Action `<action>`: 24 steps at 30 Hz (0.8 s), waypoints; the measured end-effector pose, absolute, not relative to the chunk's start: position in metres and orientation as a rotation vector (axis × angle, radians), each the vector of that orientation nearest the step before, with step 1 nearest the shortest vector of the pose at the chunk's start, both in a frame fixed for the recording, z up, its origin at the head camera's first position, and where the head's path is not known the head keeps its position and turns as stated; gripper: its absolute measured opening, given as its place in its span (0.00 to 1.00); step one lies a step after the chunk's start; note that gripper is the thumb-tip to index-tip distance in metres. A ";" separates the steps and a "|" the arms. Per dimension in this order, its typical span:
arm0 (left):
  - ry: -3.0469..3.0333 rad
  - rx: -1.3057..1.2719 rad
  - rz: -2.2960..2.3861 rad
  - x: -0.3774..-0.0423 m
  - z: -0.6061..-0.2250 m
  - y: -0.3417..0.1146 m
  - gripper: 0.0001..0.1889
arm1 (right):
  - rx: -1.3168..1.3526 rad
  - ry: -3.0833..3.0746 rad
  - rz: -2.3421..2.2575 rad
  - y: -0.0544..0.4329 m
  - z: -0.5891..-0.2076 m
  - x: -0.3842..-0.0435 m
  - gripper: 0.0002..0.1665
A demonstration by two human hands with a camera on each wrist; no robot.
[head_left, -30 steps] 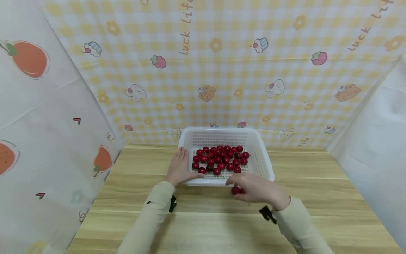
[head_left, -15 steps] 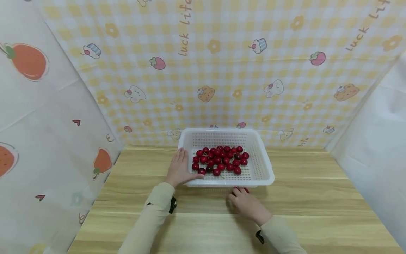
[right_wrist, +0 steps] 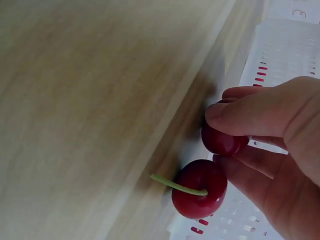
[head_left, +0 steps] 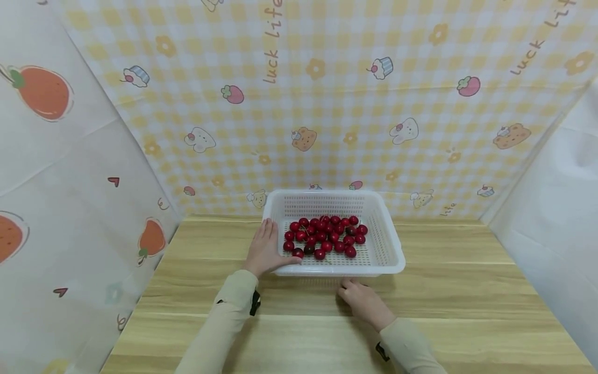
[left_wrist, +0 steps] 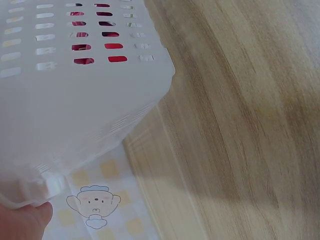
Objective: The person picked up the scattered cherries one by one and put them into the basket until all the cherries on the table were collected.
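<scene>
A white plastic basket (head_left: 392,244) with slotted walls stands on the wooden table, and several dark red cherries (head_left: 327,246) lie inside on its floor. My left hand (head_left: 263,251) rests on the front left corner, its fingers along the left rim and the thumb over the front rim. In the left wrist view a bit of that hand (left_wrist: 22,222) touches the rim. In front of the basket, my right hand (head_left: 364,303) is low over the table. The right wrist view has it pinching one cherry (right_wrist: 222,140); a second cherry (right_wrist: 200,192) with a green stem lies against a finger.
A checked cloth (head_left: 345,114) with printed pictures hangs just behind the basket. White printed sheets border the wooden table (head_left: 467,291) on the left and right.
My right hand has moved down and a little toward me from beside the front rim, covering the cherries on the table there. The left hand and the basket stay in place.
</scene>
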State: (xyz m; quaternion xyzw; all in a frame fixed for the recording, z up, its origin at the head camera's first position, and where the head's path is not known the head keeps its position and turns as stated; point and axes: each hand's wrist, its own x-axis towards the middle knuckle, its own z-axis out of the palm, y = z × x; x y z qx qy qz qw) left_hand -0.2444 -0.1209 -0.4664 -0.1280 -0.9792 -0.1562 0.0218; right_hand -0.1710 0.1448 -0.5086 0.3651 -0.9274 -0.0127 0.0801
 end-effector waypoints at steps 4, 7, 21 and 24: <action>-3.030 -0.402 -0.503 -0.244 -0.466 -0.120 0.64 | 1.109 -2.801 0.026 0.146 -0.506 -0.171 0.19; -3.027 -0.404 -0.503 -0.244 -0.466 -0.120 0.64 | 1.169 -2.770 0.100 0.147 -0.501 -0.170 0.15; -3.037 -0.408 -0.498 -0.245 -0.468 -0.122 0.64 | 1.477 -2.622 0.513 0.143 -0.403 -0.166 0.13; -3.043 -0.402 -0.498 -0.245 -0.468 -0.122 0.65 | 1.497 -2.630 0.537 0.147 -0.378 -0.178 0.14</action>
